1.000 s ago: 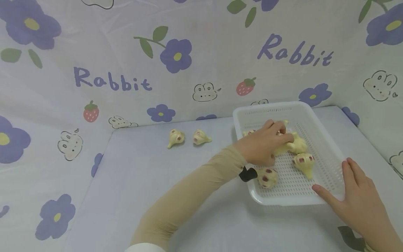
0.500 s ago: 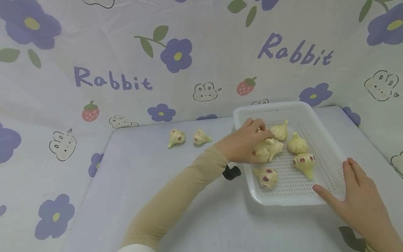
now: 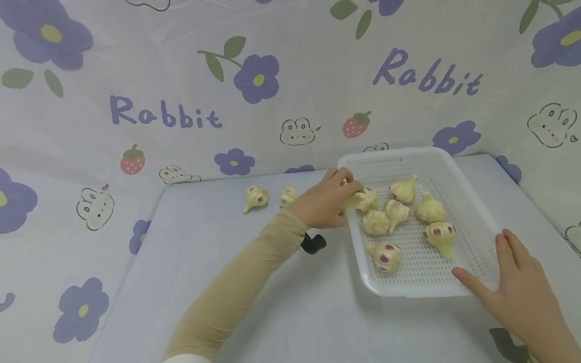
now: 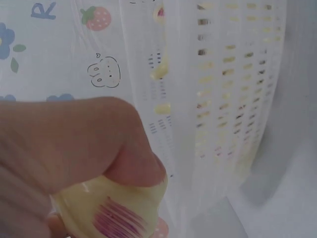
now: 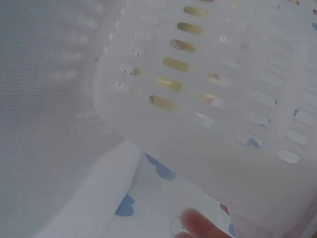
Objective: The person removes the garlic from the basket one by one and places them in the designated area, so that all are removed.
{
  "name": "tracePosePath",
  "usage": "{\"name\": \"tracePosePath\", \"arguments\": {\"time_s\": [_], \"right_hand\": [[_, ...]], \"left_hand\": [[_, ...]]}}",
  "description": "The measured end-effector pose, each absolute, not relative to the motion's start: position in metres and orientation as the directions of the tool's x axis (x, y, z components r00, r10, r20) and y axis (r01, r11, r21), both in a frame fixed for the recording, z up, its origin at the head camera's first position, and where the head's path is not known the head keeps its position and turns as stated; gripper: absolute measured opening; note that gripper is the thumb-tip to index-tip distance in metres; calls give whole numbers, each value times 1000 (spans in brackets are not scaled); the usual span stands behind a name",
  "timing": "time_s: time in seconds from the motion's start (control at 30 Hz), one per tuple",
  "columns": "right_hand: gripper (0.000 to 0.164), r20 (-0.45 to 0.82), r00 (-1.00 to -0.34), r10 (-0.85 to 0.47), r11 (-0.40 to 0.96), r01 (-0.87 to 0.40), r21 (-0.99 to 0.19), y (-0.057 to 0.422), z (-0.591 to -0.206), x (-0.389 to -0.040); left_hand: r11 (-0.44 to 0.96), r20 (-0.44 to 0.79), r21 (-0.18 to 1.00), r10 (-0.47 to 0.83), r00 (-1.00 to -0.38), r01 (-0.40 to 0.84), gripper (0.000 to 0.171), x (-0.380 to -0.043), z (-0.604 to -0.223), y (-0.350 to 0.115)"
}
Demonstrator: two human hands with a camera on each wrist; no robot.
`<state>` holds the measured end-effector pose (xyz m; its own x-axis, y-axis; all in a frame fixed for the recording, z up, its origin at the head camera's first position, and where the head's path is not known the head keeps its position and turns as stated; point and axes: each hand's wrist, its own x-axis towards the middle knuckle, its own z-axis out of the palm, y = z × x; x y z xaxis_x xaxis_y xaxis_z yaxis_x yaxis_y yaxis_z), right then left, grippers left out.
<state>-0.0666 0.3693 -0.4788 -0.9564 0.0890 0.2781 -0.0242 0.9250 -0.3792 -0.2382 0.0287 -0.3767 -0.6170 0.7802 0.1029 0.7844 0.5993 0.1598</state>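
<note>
My left hand (image 3: 324, 199) grips a garlic bulb (image 4: 119, 213) at the left rim of a white plastic basket (image 3: 419, 291). In the left wrist view the bulb shows a purple patch under the bent finger, just outside the slotted wall. Inside the basket lie several more garlic bulbs, among them one with purple marks (image 3: 386, 257) at the near left and another (image 3: 440, 238) toward the right. My right hand (image 3: 522, 282) holds the basket's near right corner, thumb on the near rim and fingers along the right side. Its fingertips (image 5: 198, 223) show low in the right wrist view.
Two garlic bulbs sit on the table left of the basket: one (image 3: 255, 198) in view, the other (image 3: 288, 195) partly behind my left hand. A printed cloth wall (image 3: 254, 131) rises behind the table. The basket's raised rim stands beside my left hand.
My left hand has moved left from the middle of the basket to its left rim, carrying a garlic bulb. Bulbs it covered now show. The right hand stays at the corner.
</note>
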Motion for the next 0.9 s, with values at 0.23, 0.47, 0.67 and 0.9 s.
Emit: {"name": "tracePosePath", "arguments": {"time_s": [0.23, 0.47, 0.67, 0.9], "right_hand": [[116, 280, -957, 80, 917, -39, -396, 370, -479, -66], [118, 257, -962, 91, 924, -15, -382, 370, -478, -65], [118, 262, -961, 93, 923, -16, -385, 369, -478, -65], [119, 252, -963, 93, 923, -12, -384, 370, -477, -65]], "left_hand": [[633, 111, 150, 753, -649, 759, 62, -248, -384, 16], [662, 132, 159, 721, -680, 733, 60, -259, -398, 5], [688, 126, 177, 694, -709, 704, 62, -266, -407, 0], [707, 99, 199, 674, -732, 678, 63, -270, -412, -3]]}}
